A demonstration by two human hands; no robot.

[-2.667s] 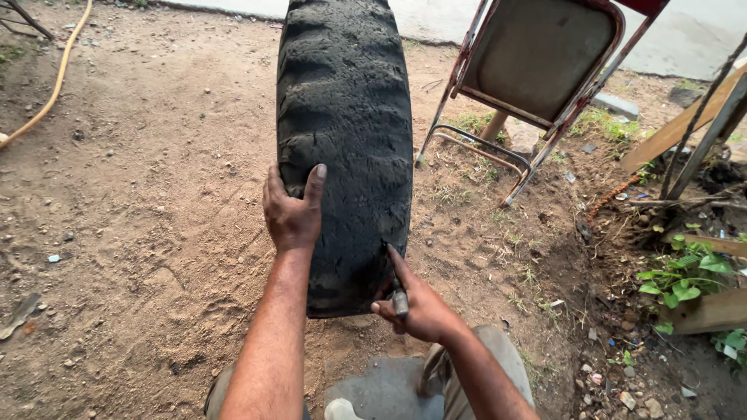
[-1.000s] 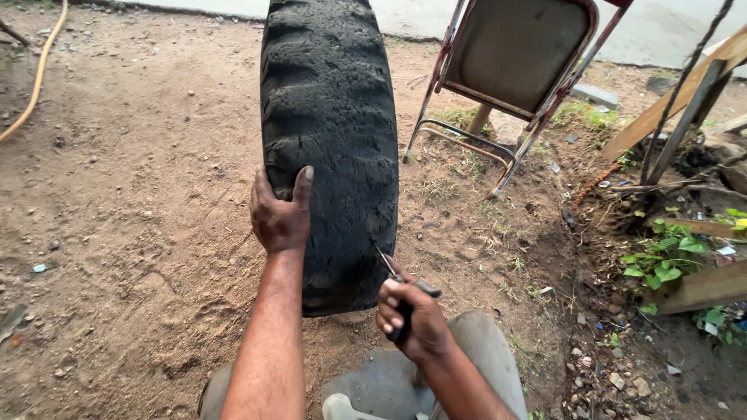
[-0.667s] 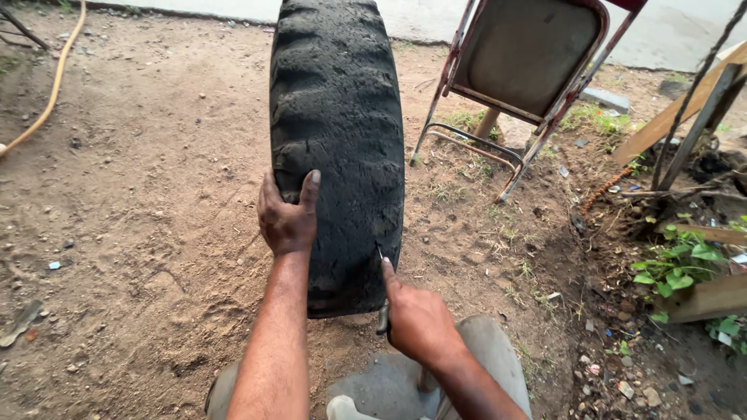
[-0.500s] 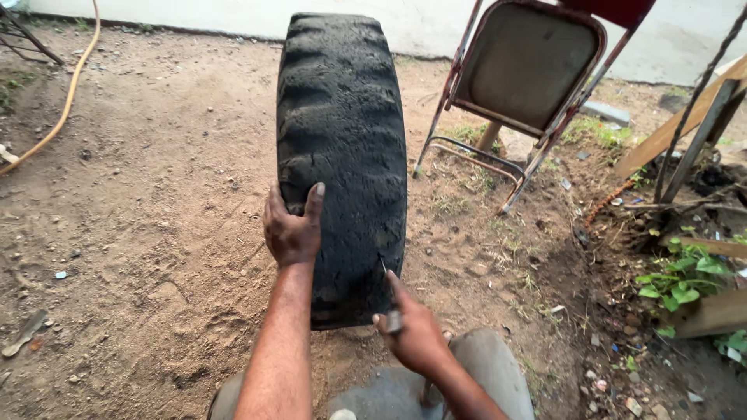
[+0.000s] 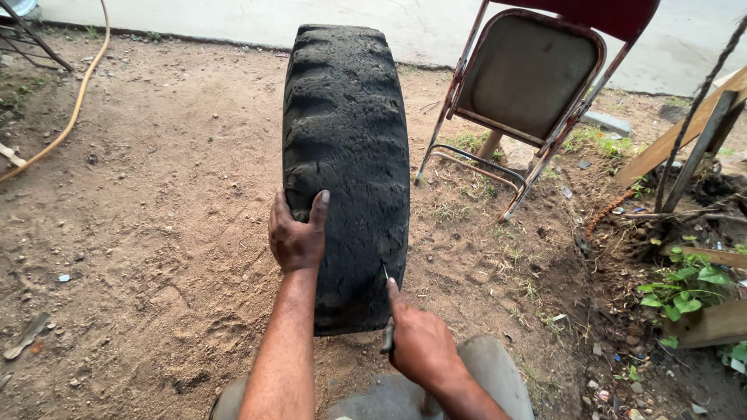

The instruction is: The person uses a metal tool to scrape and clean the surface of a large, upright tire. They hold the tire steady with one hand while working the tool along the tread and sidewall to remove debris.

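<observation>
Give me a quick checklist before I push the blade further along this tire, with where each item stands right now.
1. Tire standing upright on the dirt: ok.
2. Left hand gripping the tread to steady it: ok.
3. Right hand closed on the small knife, tip at the tire's right edge: ok.
4. Left hand's fingers away from the blade: ok, they sit on the opposite side of the tread.
5. How deep the blade sits in the rubber: cannot tell, the tip is too small to see.
6. Room on the right: not ok if you swing wide, the folding chair stands close by.
</observation>
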